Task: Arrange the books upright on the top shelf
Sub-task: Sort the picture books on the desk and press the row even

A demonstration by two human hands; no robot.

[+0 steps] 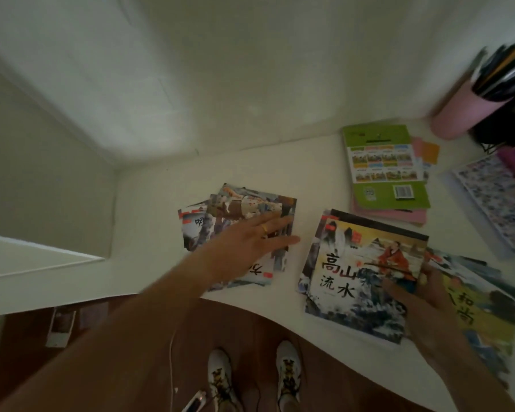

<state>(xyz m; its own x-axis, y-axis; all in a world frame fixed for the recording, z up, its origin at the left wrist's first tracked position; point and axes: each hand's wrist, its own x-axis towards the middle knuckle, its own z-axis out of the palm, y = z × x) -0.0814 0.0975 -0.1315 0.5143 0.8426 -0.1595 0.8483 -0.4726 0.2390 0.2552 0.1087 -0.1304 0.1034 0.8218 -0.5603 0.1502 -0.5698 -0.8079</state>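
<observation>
My left hand lies flat, fingers straight, on a fanned picture-book pile; right hand pinches the 高山流水 book.
White desk, white walls, wood floor below.

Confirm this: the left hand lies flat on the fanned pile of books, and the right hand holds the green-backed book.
Not quite. In the head view the right hand holds the book with the red-robed figure; the green-backed book lies untouched farther back. The left hand does lie flat on the fanned pile.

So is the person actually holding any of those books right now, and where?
The right hand grips the stack of picture books at its right edge, thumb on the top cover. The left hand lies flat on the scattered pile, holding nothing.
</observation>
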